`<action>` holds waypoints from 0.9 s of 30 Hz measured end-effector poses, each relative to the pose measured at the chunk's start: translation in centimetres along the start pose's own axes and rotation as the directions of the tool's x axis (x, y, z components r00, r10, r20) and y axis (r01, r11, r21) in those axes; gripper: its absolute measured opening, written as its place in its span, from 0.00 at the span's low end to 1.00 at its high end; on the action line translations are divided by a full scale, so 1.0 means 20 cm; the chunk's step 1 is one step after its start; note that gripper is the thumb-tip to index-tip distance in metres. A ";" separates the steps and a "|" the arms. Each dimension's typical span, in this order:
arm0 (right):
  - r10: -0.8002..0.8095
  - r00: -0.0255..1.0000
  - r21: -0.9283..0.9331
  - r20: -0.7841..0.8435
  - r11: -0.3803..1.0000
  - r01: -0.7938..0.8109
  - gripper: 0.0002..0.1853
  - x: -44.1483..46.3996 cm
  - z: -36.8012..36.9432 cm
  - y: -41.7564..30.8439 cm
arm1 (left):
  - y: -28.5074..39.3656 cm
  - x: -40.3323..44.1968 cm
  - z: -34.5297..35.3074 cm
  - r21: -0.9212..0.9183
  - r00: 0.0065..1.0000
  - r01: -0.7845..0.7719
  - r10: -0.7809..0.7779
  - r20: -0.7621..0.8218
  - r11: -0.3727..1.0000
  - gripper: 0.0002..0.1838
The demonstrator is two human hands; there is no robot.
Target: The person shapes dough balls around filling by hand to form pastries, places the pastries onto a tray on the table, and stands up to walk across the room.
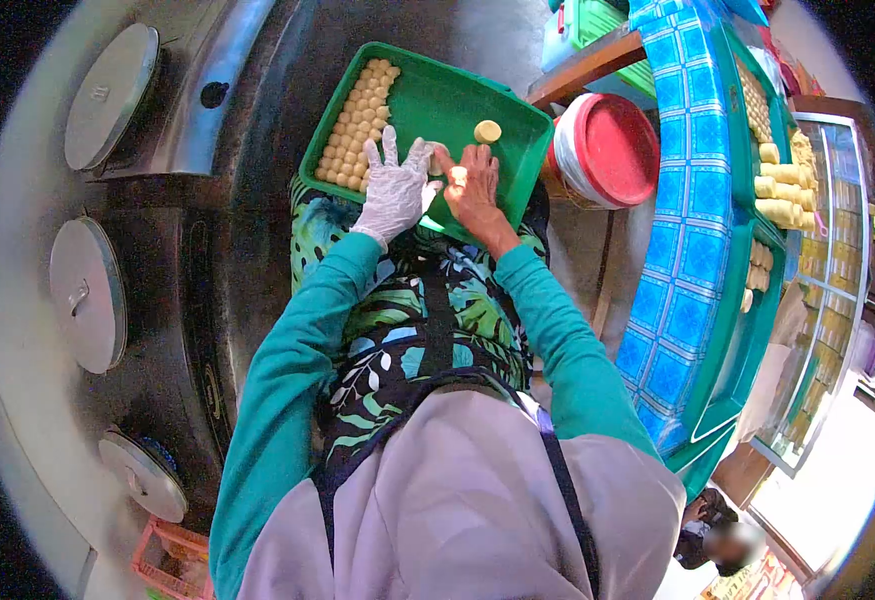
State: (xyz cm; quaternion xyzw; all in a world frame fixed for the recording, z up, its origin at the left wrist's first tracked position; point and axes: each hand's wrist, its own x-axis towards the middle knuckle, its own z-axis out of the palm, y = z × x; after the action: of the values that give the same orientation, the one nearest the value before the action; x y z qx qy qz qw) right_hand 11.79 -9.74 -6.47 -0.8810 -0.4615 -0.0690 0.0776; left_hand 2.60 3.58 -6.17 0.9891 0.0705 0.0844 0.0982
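Dough piece (487, 131) lies just beyond the right fingers (483, 158).

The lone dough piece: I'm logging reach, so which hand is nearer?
Right. The right hand is just short of the lone dough piece; the left hand is farther, beside the dough balls.

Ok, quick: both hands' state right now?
Left hand: gloved, open, fingers spread.
Right hand: fingers bent over the green tray; grip cannot be told.
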 end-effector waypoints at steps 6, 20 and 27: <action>0.077 0.997 0.008 -0.005 0.997 -0.077 0.33 0.03 0.02 0.00 | 0.01 0.01 0.04 -0.032 0.999 -0.005 0.003 -0.044 0.999 0.34; 0.059 0.990 -0.020 0.126 0.998 -0.057 0.22 -0.13 -0.08 -0.05 | 0.08 -0.12 0.00 -0.049 0.999 -0.006 0.008 0.034 0.999 0.31; 0.134 0.991 0.222 0.009 0.966 -0.132 0.21 -0.02 -0.12 0.10 | 0.09 -0.12 -0.04 0.063 1.000 0.014 -0.015 0.016 0.998 0.32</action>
State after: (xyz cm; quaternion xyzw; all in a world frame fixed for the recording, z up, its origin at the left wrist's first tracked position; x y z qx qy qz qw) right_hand 13.03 -11.63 -4.37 -0.8956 -0.4060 -0.0143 0.1814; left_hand 0.25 1.58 -5.37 0.9918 0.0797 0.0735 0.0682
